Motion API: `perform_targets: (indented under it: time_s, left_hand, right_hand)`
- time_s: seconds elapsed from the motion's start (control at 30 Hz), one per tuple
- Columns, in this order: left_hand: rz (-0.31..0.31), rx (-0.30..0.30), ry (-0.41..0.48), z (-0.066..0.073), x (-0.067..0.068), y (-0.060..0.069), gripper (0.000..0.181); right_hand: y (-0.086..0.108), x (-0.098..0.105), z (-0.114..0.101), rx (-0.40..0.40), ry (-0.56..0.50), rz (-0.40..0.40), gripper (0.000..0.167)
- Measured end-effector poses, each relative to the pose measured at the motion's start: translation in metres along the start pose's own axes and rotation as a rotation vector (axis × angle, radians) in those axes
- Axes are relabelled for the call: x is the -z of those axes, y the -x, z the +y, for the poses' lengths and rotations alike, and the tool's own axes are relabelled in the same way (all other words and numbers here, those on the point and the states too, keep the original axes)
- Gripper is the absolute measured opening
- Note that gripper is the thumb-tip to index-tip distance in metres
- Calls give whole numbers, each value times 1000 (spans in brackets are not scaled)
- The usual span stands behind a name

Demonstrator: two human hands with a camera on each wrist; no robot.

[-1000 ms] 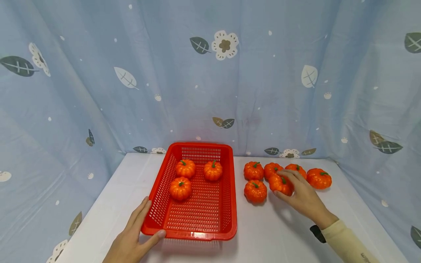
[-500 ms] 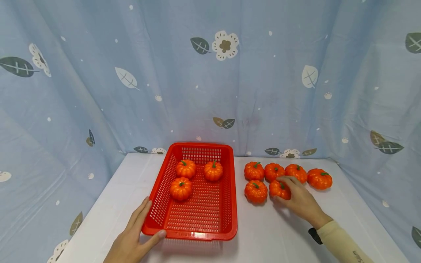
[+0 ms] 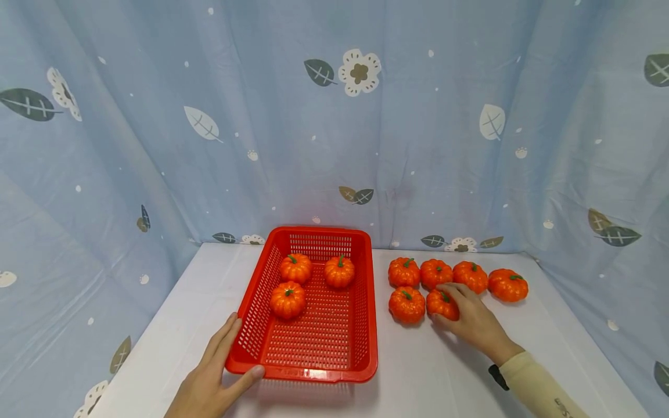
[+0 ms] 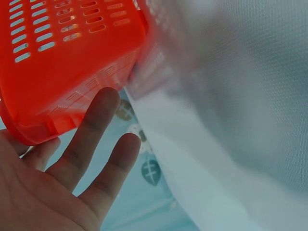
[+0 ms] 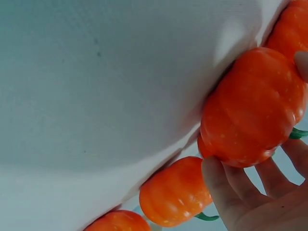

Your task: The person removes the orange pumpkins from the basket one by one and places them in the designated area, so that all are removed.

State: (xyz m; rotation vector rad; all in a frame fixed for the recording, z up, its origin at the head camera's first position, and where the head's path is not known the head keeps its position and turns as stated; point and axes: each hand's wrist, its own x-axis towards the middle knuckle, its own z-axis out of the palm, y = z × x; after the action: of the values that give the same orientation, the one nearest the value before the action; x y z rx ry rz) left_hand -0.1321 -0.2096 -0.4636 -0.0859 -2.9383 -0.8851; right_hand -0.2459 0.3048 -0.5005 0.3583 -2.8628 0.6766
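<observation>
My right hand (image 3: 473, 322) has its thumb and fingers around a small orange pumpkin (image 3: 441, 305) in the front row on the white table. In the right wrist view that pumpkin (image 5: 252, 108) lies between the thumb and fingers (image 5: 224, 187), its underside at the table surface. A red perforated basket (image 3: 372, 325) holds three pumpkins. At its front left corner rests my left hand (image 3: 209, 371), fingers extended along the side and thumb on the front rim. The left wrist view shows the spread left hand (image 4: 62, 183) against the basket (image 4: 72, 53).
Another pumpkin (image 3: 406, 305) stands just left of the gripped one. Behind them is a row of several pumpkins, the rightmost (image 3: 508, 285) lying somewhat apart. A blue patterned curtain (image 3: 418, 145) hangs behind and beside the white table (image 3: 418, 371).
My right hand has moved slightly left with the pumpkin, which now sits nearer the front-left pumpkin and uncovers the back row more. The left hand and basket have stayed in place.
</observation>
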Motion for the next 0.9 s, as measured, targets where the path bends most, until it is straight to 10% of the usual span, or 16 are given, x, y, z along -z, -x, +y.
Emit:
perform_targets:
  time_s: [0.57,0.9]
  left_hand:
    - [-1,0,8,1,1,1,96]
    - [-22,14,8,1,2,0,96]
  right_hand:
    - [2,10,-4,-52,10,-54,78]
    - [-3,22,-28,153,-94,338,57]
